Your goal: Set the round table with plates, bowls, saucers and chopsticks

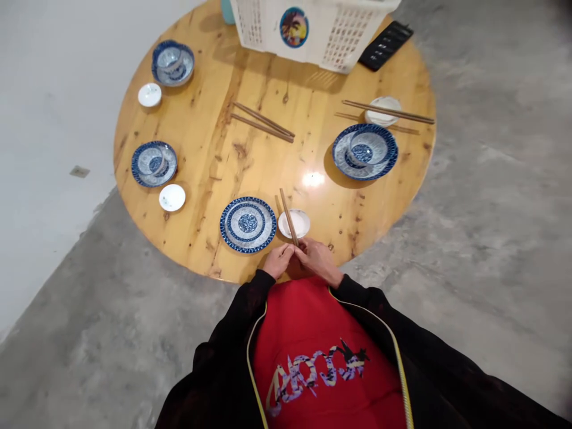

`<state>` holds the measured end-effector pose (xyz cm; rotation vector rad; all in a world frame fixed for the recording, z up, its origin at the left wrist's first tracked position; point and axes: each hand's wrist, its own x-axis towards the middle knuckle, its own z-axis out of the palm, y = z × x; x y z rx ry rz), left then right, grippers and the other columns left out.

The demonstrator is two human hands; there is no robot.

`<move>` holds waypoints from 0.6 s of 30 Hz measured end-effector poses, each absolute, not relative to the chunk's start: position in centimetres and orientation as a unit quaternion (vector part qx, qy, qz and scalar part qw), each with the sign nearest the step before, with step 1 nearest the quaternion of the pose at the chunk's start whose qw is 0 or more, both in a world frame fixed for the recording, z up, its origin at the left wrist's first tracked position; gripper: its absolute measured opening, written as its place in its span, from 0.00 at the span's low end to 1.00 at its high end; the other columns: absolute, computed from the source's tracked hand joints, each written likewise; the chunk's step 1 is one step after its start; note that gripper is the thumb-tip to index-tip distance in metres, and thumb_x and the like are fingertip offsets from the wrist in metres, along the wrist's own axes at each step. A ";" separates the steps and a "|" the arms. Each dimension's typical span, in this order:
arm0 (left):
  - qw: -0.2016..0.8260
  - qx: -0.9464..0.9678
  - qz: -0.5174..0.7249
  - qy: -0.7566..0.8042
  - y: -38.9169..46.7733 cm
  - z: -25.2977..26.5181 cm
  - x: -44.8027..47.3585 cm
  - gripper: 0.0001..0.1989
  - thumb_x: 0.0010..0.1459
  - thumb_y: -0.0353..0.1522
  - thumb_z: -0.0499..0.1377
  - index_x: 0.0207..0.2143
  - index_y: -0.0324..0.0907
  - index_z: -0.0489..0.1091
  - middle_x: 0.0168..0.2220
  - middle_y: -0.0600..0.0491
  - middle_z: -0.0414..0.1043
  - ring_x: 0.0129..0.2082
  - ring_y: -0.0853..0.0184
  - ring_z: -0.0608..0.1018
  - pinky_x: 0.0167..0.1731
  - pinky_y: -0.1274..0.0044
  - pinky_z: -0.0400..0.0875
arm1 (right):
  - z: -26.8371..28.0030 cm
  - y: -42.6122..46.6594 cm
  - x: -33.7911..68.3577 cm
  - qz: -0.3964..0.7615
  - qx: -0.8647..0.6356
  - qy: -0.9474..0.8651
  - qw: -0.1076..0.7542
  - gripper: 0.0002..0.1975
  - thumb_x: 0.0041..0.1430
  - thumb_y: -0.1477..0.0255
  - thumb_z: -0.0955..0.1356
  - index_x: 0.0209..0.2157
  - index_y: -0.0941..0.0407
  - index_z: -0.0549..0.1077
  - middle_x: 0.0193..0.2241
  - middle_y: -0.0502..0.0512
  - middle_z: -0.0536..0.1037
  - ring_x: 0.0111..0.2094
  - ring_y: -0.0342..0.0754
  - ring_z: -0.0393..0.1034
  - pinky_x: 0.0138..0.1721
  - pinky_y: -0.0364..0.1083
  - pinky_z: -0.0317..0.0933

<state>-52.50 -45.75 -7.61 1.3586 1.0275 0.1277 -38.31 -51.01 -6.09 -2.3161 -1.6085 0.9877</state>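
Both hands meet at the table's near edge, around the lower ends of a pair of brown chopsticks (289, 213). My left hand (279, 260) is closed, its fingertips pinching at the chopstick ends. Beside it my right hand (318, 260) is closed on the same ends from the right. The chopsticks point away from me and slant across a small white dish (300, 224); I cannot tell whether they touch it. Left of the dish lies a blue-patterned plate (248, 224), a short way from my left hand.
Another chopstick pair (263, 122) lies mid-table. A blue plate with a clear bowl (364, 152) is at right, below a white dish with chopsticks (388, 111). Two more settings, one with a plate (154, 180), stand left. A white basket (313, 30) and black object (385, 46) are at the back.
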 end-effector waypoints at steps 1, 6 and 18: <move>0.652 0.606 0.057 0.454 -45.8 -7.6 -52.5 0.17 0.65 0.39 0.47 0.33 0.40 0.70 0.32 0.52 0.72 0.34 0.69 0.72 0.32 0.80 0.69 | -6.2 -51.1 -38.3 0.329 -0.773 -0.536 0.081 0.14 0.68 0.63 0.64 0.37 0.57 0.76 0.31 0.56 0.80 0.32 0.50 0.74 0.30 0.44 0.54; 0.628 0.632 0.073 0.448 -45.9 -7.8 -52.5 0.16 0.66 0.38 0.46 0.28 0.41 0.65 0.29 0.54 0.68 0.31 0.70 0.70 0.32 0.81 0.66 | -6.4 -51.3 -38.5 0.325 -0.775 -0.535 0.085 0.14 0.68 0.63 0.64 0.37 0.56 0.76 0.31 0.56 0.80 0.32 0.50 0.74 0.29 0.44 0.53; 0.613 0.643 0.078 0.453 -45.6 -7.8 -52.4 0.16 0.66 0.38 0.46 0.27 0.42 0.62 0.27 0.56 0.66 0.30 0.70 0.68 0.32 0.80 0.62 | -6.6 -50.9 -38.6 0.318 -0.774 -0.545 0.057 0.13 0.68 0.64 0.64 0.38 0.57 0.76 0.33 0.58 0.81 0.34 0.51 0.75 0.31 0.44 0.55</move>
